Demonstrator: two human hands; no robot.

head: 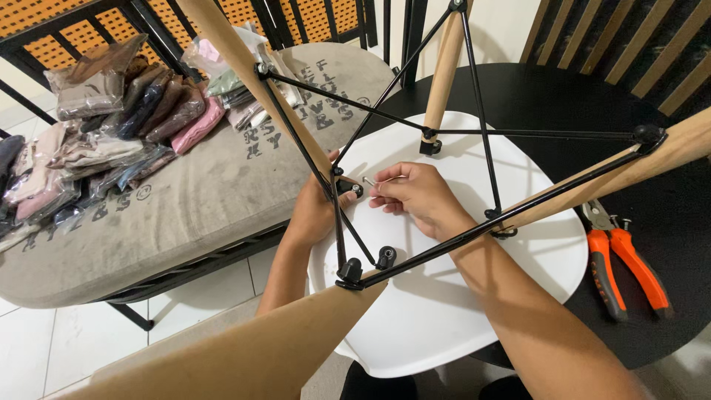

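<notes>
Tapered wooden chair leg (244, 355) nearest, cut off below. Right hand (415, 194) pinches small metal hex key (378, 180) over white plastic seat (444, 311); left hand (315, 211) grips black bracket (348, 187), fingers hidden. Clear-bagged folded garments (111, 126) on grey cushion (192, 200), upper left.

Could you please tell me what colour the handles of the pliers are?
Orange; the pliers lie on the black table, head view.

seat (444, 326) on table (666, 185); pliers (622, 263) right | cushion (222, 192) left
</notes>
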